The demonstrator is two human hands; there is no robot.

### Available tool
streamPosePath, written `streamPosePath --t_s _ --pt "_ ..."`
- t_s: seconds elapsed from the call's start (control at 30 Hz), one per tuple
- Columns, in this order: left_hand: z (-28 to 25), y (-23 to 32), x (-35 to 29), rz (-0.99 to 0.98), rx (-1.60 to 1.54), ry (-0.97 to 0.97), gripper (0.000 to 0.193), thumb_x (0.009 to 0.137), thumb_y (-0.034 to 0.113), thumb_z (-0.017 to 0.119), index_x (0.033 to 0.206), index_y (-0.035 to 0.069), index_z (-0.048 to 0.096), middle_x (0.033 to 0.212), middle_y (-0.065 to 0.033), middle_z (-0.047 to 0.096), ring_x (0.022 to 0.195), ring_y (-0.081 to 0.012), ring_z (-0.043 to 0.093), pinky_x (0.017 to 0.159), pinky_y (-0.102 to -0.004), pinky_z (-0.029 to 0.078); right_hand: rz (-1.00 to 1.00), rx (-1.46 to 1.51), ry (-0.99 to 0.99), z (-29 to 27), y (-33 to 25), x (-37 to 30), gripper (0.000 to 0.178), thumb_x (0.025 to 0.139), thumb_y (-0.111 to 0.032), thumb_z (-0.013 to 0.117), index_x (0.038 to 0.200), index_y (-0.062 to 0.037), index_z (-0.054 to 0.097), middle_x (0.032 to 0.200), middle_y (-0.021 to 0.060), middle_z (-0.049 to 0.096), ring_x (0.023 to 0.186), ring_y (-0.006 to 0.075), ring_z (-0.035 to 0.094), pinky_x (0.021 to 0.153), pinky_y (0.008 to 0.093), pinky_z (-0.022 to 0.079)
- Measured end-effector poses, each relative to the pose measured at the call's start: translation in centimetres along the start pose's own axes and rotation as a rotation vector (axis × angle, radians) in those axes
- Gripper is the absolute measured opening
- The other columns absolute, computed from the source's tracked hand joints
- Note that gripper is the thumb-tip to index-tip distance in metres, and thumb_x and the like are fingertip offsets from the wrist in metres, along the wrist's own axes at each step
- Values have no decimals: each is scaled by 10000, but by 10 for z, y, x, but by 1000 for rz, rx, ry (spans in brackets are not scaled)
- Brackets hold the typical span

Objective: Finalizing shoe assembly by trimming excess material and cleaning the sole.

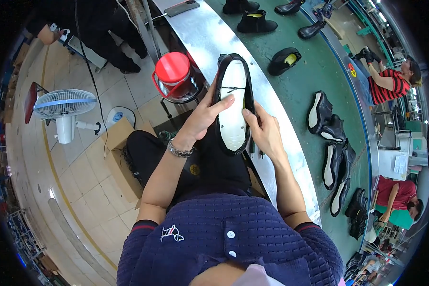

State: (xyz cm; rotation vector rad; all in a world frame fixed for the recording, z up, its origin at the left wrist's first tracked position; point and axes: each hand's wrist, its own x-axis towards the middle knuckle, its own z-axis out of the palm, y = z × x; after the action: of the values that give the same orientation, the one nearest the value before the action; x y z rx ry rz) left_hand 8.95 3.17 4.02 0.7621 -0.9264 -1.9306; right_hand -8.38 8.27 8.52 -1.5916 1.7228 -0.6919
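Both hands grip a black shoe (pale sole up) over the lap, beside the metal tabletop: left hand with fingers across the sole, right hand clasping its right edge

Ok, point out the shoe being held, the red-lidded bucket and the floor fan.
shoe (233, 107), head view, on its white sole.
red-lidded bucket (173, 67), head view, on the lid.
floor fan (65, 103), head view, on the round grille.
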Motion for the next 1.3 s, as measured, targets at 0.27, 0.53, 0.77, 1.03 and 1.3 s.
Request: streamPosePath --t_s 0.27,0.53,0.77,1.03,1.3 --pt "6 -19 20 351 349 -123 872 883 172 663 1524 70 81 1554 -152 193 1419 -197 193 1146 -318 154 -161 434 -280 -35 51 11 522 934 -171 587 1400 -6 419 1099 68 612 915 122 540 835 259 439" --pt "39 -86 29 538 1007 -85 1085 673 187 837 1525 245 166 1534 -285 42 1428 -444 85 1131 -450 223 5 97 -148 -93 29 40 454 948 -239 588 1303 30 495 1025 17 616 901 72 541 804 231 438" --pt "61 -68 74 280 40 -56 975 640 276 897 1345 -30 297 1250 -200 500 1126 -223 534 970 -346 440 17 -52 -403 -129 30 44 291 893 -248 672 974 28 627 762 -26 550 728 59 468 643 255 405" --pt "68 -92 85 345 251 99 762 615 348 904 1094 -31 447 1009 -154 634 904 -208 640 801 -323 524 114 -351 -477 -138 24 51 323 834 -225 719 798 59 570 583 63 495 570 115 471 526 332 380" --pt "58 -102 105 324 218 25 711 638 338 891 1092 -14 471 980 -137 647 891 -193 643 787 -321 525 106 -462 -151 -121 15 40 303 743 -223 727 739 55 607 604 227 573 571 380 601 549 439 451"
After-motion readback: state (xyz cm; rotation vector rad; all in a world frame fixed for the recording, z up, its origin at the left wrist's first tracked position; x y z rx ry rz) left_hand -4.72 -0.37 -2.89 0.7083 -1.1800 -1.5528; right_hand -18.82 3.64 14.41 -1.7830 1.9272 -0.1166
